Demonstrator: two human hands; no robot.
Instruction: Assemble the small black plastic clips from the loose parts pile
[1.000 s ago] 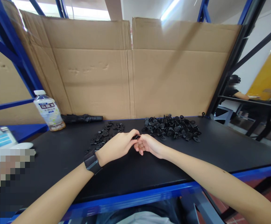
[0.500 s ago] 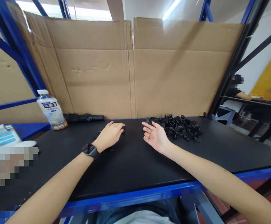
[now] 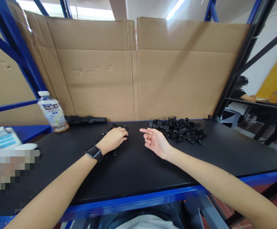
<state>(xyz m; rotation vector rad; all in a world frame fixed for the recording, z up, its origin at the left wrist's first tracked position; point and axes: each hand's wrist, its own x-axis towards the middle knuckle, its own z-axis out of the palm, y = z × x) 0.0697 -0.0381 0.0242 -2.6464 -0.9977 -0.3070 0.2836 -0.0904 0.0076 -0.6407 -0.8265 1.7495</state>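
Resting palm-down on the scatter of small black plastic parts (image 3: 102, 135), the left hand (image 3: 112, 139) was loosely cupped, any hold hidden, while the open right hand (image 3: 155, 142) lay beside the larger heap (image 3: 179, 131) further right — light, stiff pieces, seemingly best pinched by the rim.

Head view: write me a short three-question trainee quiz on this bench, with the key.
1. The black watch is on which wrist? A right, B left, C neither.
2. True or false: the plastic bottle stands upright on the black bench top.
3. Fill in: the left hand rests over the smaller scatter of black parts; the larger heap of black parts lies nearest the ___ hand.

Key: 1 B; 2 true; 3 right.
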